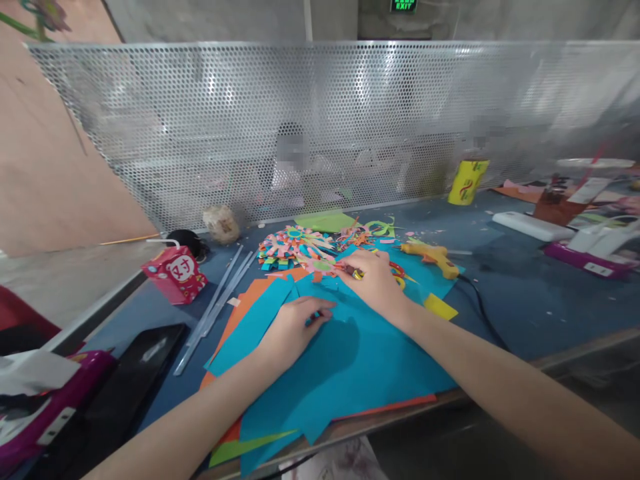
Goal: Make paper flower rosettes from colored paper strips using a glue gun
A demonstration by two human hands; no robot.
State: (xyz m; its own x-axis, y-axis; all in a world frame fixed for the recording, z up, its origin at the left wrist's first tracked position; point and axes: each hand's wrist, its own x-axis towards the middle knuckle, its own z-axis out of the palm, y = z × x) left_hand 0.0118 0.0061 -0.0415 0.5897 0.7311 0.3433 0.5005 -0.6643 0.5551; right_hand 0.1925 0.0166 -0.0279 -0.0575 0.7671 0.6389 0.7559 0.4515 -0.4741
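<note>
right hand [369,277]: fingers bunched at pink paper flower [321,266], frame centre, cannot tell if pinching | left hand [299,328]: fingers loosely curled, apparently empty, over blue paper [380,373] | glue gun [431,256], right of centre, presumably for reach

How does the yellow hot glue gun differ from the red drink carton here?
The hot glue gun is yellow and pistol-shaped; the drink carton is red and boxy, with a white emblem.
The gun lies flat; the carton stands up.
The gun trails a black cord; the carton has a white straw.
Shared: the left hand and right hand hold neither.
</note>
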